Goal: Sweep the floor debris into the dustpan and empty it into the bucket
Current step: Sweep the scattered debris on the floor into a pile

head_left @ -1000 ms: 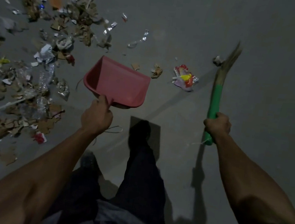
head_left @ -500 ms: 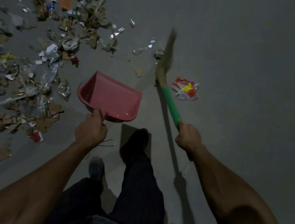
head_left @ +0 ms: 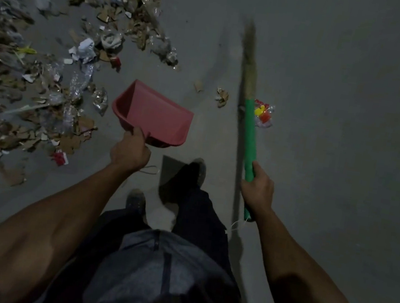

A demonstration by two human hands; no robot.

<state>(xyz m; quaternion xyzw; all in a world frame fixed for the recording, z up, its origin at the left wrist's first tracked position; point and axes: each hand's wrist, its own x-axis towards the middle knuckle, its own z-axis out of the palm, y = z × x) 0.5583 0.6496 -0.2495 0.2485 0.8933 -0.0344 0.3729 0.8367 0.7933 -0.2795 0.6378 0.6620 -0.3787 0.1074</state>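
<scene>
Grey floor [head_left: 339, 119], left hand [head_left: 130, 152] gripping dustpan [head_left: 155, 116], right hand [head_left: 258, 189] gripping broom [head_left: 249, 130]

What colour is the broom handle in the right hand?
Green broom handle, held by the right hand; head view.

I see a dusty pink dustpan [head_left: 157, 117] on the grey floor [head_left: 339, 119]. Right of it, the broom [head_left: 249, 112] has a bright green handle and tan bristles. Beyond that lies a red-and-yellow wrapper [head_left: 263, 114]; left, brown cardboard debris [head_left: 22, 90].
</scene>
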